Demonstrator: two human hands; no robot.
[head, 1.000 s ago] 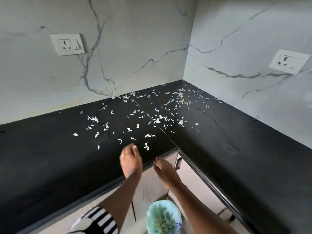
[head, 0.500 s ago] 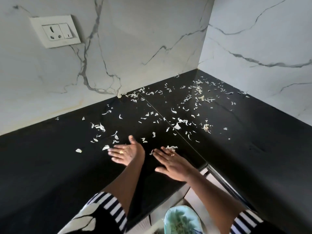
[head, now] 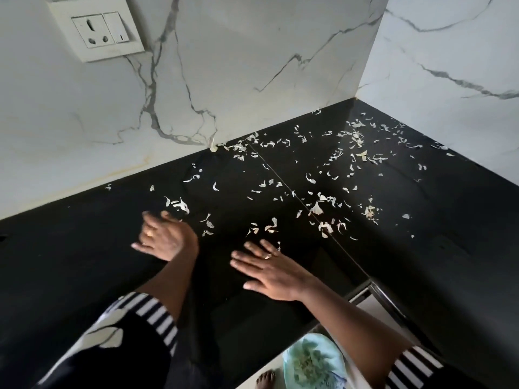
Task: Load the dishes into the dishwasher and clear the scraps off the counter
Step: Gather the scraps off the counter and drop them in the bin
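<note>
Pale vegetable scraps (head: 317, 207) lie scattered over the black L-shaped counter (head: 70, 262), thickest toward the corner. My left hand (head: 163, 238) is on the counter with its fingers spread, its edge against the nearest scraps at the left of the patch. My right hand (head: 269, 272) lies flat and open, palm down, just short of a few scraps. Neither hand holds anything. Below the counter edge sits a light green bin (head: 313, 362) with scraps inside.
White marble walls meet in the corner behind the counter. A wall socket (head: 101, 30) is mounted at the upper left. A metal drawer rail (head: 387, 301) runs under the counter's inner corner. A bare foot (head: 266, 380) stands on the floor beside the bin.
Both hands have moved forward from the counter's front edge onto its top and spread flat near the scraps. The view has shifted closer to the corner.
</note>
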